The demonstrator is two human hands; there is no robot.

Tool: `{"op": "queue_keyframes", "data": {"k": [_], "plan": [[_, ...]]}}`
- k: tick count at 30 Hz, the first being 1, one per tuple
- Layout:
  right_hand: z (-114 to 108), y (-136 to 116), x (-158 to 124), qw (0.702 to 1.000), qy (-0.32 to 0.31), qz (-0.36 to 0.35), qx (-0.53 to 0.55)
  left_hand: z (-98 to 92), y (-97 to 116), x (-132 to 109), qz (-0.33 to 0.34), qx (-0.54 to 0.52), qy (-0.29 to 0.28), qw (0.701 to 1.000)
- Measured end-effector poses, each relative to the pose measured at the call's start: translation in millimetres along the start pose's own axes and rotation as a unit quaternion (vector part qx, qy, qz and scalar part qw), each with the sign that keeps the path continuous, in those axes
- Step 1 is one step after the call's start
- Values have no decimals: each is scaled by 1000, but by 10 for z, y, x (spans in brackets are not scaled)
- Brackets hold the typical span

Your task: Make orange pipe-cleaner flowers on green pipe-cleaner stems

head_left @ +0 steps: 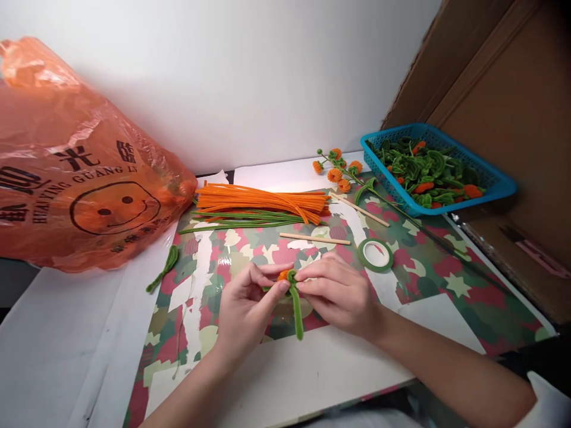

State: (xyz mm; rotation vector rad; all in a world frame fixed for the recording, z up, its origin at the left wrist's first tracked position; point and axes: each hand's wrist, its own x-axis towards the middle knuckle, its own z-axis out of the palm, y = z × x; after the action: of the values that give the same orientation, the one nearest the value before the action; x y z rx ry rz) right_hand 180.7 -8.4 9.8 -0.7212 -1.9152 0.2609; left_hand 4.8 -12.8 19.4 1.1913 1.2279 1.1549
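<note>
2 bare hands meet just below centre, fingertips pinched and touching. The left hand [247, 303] comes up from 7 o'clock, palm turned inward. The right hand [335, 292] reaches in from 4 o'clock, knuckles up.

Bright, even light comes from above and in front, washing the wall behind the orange bag [80, 160] almost white. The bag's film carries soft glare along its creases and drops a dim shadow under its lower edge. Right of the bag, glossy strips on the surface [312, 368] shine pale. The left hand [243, 309], right hand [339, 294] and the green pipe cleaner [297, 309] pinched in their fingers look sharp, with faint shadows. Far right of the bag, straight edges lean and the corners darken.
</note>
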Motion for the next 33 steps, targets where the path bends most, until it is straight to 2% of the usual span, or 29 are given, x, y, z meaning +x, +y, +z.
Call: {"op": "queue_keyframes", "data": {"k": [3,8,12,18,20,22,23,24,25,26,27,29,30,31,33], "plan": [[33,-20,-3,999,15,17,30,49,15,-26,19,7,34,999],[108,-46,-9,992,48,97,59,93,75,-67,49,27,94,994],[101,-41,3,994,64,76,44,80,108,-81,56,41,76,995],[112,-2,-15,995,45,83,38,97,90,-99,39,33,62,997],[143,-21,-25,989,53,117,73,119,75,-110,44,28,73,996],[177,-60,-26,968,59,197,141,130,46,-115,63,31,87,994],[191,-83,-23,946,57,257,190,127,25,-114,80,37,92,992],[200,-104,-16,910,48,325,252,118,0,-109,105,46,94,989],[203,-119,-7,858,33,398,322,101,-29,-103,137,56,93,985],[199,-127,3,790,12,467,397,78,-60,-95,176,69,84,978],[189,-127,15,709,-14,526,469,50,-91,-87,221,81,67,970],[153,-101,37,551,-71,594,581,-10,-144,-75,297,105,27,949],[130,-80,46,493,-95,608,615,-38,-163,-72,326,115,8,938],[107,-56,53,454,-112,613,637,-61,-177,-71,352,124,-10,928],[61,-17,66,417,-137,613,657,-86,-186,-72,384,134,-36,913]]}}
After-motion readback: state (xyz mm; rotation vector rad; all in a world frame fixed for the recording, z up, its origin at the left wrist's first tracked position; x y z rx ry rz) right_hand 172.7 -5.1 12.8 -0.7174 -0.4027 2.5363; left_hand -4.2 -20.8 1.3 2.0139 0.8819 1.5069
